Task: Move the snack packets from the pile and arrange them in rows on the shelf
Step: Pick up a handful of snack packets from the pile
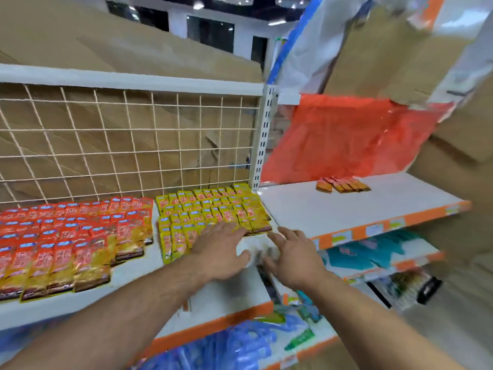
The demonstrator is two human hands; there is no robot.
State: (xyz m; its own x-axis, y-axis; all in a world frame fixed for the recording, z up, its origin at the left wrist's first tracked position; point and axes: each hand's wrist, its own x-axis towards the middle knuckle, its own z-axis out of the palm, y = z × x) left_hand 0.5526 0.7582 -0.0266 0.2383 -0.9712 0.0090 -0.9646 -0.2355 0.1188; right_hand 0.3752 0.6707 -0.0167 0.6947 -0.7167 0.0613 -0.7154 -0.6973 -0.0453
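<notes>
Yellow snack packets (210, 209) lie in overlapping rows on the white shelf (224, 292), by the wire grid. Red and yellow packets (66, 236) fill rows to their left. My left hand (221, 249) rests flat, fingers straight, with its fingertips on the front edge of the yellow rows. My right hand (293, 257) hovers just to the right over bare shelf, fingers spread and relaxed, holding nothing. A small pile of orange packets (342, 185) lies on the neighbouring shelf (346, 209) to the right.
A white wire grid (128, 145) backed by cardboard closes off the rear. A slotted upright post (262, 140) divides the two shelves. Red plastic sheeting (346, 137) hangs behind the right shelf. Lower shelves hold blue and teal goods (240, 345).
</notes>
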